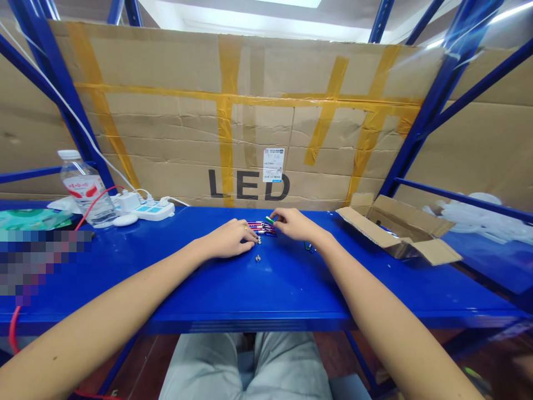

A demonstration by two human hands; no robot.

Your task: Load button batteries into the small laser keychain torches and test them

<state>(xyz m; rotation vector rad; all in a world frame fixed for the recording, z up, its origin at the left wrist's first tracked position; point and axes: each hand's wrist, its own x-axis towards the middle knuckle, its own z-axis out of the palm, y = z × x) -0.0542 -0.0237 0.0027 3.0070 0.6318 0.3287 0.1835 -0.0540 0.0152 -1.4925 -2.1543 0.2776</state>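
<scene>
My right hand [292, 223] pinches a short shiny green tube [270, 220] between thumb and fingers, just above the right end of a row of slim red and purple pen-like sticks [261, 228] with silvery parts. On the table to the left, my left hand [234, 239] rests palm down, fingers loosely bent and apart, touching the left end of that row. Beside its fingertips lie tiny silvery metal pieces [259, 240]. One more small metal piece [258, 258] sits nearer to me. Small green and blue pieces [308, 246] are partly hidden behind my right wrist.
An open cardboard box [406, 230] stands at the right with something small inside. A power strip [154, 209], a clear bottle [87, 191] and a red cable [89, 206] occupy the left side. Behind the blue table [250, 291] rises a large cardboard sheet [179, 133].
</scene>
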